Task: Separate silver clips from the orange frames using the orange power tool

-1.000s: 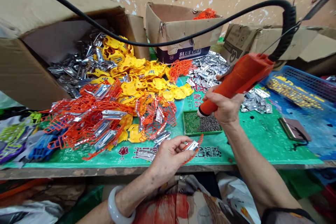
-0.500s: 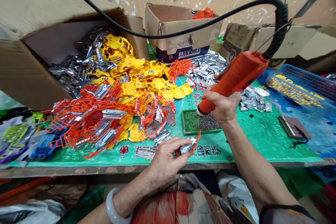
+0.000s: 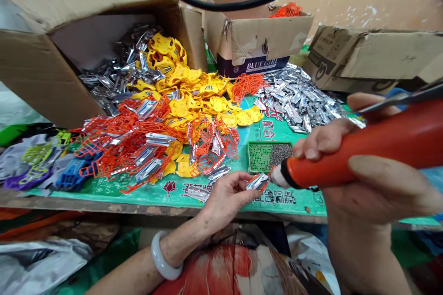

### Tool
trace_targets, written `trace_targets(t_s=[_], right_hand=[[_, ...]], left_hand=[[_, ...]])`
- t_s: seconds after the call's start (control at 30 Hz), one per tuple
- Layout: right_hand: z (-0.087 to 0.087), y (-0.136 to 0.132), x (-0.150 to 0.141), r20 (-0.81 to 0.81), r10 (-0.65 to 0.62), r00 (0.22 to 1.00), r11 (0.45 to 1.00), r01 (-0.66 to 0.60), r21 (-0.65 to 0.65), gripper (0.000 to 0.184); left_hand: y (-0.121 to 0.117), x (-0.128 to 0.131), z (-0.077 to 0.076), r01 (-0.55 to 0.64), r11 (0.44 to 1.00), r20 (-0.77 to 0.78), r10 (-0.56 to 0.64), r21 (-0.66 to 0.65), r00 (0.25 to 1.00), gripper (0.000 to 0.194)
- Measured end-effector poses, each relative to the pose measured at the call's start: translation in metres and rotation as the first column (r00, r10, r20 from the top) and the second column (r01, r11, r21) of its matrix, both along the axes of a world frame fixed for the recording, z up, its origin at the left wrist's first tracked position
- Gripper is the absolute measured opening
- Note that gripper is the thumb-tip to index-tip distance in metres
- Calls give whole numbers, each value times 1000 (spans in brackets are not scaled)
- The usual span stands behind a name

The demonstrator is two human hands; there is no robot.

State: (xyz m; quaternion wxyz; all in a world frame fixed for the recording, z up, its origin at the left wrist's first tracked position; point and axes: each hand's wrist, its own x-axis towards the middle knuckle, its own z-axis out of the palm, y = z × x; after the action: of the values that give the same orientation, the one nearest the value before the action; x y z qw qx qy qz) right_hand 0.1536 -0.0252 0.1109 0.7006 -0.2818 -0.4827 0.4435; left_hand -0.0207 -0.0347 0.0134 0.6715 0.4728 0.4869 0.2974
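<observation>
Between the thumb and fingers of my left hand [image 3: 224, 200] is a small orange plastic part with a shiny metal plate [image 3: 258, 181] on it, above the table's front edge. My right hand [image 3: 374, 179] wraps round an orange electric screwdriver [image 3: 328, 166], held nearly level. Its white tip meets or nearly meets the right end of the part; actual contact I cannot make out. Just behind stands a green tray [image 3: 254, 168], with small dark screws [image 3: 279, 153] heaped at its right side. Loose metal plates [image 3: 199, 192] lie left of my left hand.
Orange frames [image 3: 121, 147], yellow plastic parts [image 3: 187, 101] and silver plates [image 3: 297, 97] are piled over the green table cover [image 3: 235, 196]. Cardboard boxes [image 3: 263, 34] line the back. A black cable [image 3: 242, 5] hangs across the top. Coloured parts [image 3: 44, 156] lie at the left.
My right hand has brought the screwdriver from over the screw tray down toward me, to the part in my left hand. The screwdriver has tipped nearer level. The view has shifted a little.
</observation>
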Motion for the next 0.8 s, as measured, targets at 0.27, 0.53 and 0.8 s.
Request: trace_targets(t_s=[0.27, 0.53, 0.8], right_hand=[[-11, -11, -13, 50, 45, 998, 999, -45, 3, 52], [-12, -13, -11, 114, 23, 993, 1000, -25, 14, 55], [-12, -13, -10, 121, 34, 992, 999, -35, 12, 54]], left_hand=[[-4, 0, -3, 6, 997, -64, -1, 79, 998, 23], [-2, 5, 7, -12, 1000, -5, 12, 23, 1000, 22], [-4, 5, 1, -17, 995, -39, 20, 94, 999, 22]])
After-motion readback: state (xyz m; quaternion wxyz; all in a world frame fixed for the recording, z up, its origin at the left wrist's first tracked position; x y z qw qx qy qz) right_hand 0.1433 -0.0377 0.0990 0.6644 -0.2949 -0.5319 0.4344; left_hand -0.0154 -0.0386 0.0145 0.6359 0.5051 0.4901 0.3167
